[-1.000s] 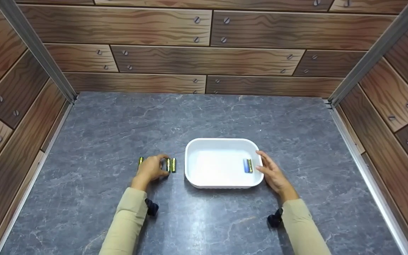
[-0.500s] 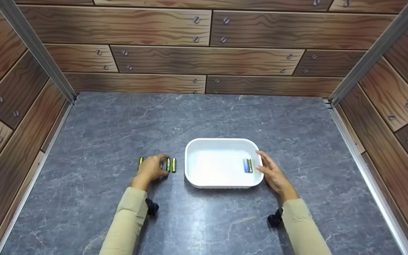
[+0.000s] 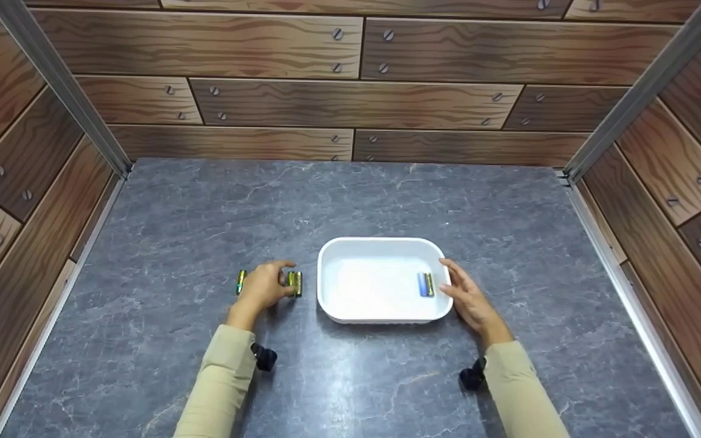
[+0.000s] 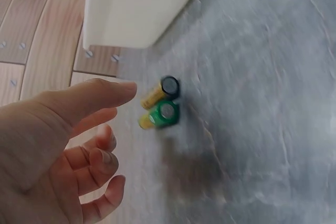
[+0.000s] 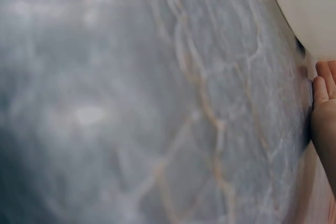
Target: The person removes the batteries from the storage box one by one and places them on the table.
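Observation:
Two gold-and-green batteries [image 3: 294,283] stand side by side on the table, left of a white plastic basin [image 3: 381,304]. My left hand [image 3: 265,286] is just left of them, thumb and forefinger spread; the left wrist view shows its fingers [image 4: 102,163] loosely bent, apart from the batteries [image 4: 160,114]. Another battery [image 3: 241,281] lies left of that hand. At the basin's right end, my right hand [image 3: 471,302] holds the rim, thumb and forefinger tips at its edge. Inside, near that end, lie a blue battery [image 3: 422,284] and a gold-and-dark one [image 3: 429,284].
Grey marbled tabletop [image 3: 350,194] surrounds everything. Wood-patterned panels [image 3: 350,103] enclose the back and both sides, with metal posts [image 3: 70,91] at the corners. A small black camera [image 3: 264,357] sits on the left wrist, another [image 3: 472,377] on the right.
The battery between my left thumb and forefinger has shifted right, up against its neighbour, and those fingers have come off it. My right hand and the basin stay put.

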A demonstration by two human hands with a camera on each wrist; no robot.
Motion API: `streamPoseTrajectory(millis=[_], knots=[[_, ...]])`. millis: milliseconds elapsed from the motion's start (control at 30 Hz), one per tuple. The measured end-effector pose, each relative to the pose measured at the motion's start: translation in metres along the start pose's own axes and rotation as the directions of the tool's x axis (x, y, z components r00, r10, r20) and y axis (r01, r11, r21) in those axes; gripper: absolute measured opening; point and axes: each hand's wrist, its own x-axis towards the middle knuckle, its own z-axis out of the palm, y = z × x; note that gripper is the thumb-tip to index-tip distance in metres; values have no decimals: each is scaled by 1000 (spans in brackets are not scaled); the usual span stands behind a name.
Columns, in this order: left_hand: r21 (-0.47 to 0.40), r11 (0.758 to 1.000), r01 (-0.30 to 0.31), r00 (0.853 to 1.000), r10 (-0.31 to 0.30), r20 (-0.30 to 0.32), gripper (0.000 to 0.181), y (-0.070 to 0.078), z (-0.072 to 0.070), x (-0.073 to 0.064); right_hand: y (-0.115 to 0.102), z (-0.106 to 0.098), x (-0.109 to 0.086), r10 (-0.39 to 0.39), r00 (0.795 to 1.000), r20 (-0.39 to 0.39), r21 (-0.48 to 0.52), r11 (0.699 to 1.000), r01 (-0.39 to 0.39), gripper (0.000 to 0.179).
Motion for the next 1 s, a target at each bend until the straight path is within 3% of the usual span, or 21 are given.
streamPoseTrajectory(millis=[367, 700, 833, 1000], knots=[[-31, 999, -37, 999, 37, -27, 42, 24, -2, -3, -1, 2, 0, 14, 999, -29, -15, 1000, -14, 49], [-40, 991, -124, 990, 121, -73, 36, 39, 0, -6, 1, 2, 0, -2, 1000, -12, 1, 1000, 2, 50], [-45, 991, -128, 989, 125, -73, 33, 45, 1, -7, 0, 3, 0, 6, 1000, -26, 8, 1000, -6, 51], [-82, 978, -192, 981, 187, -59, 33, 54, 8, -7, -1, 3, 0, 18, 999, -45, 8, 1000, -18, 53]])
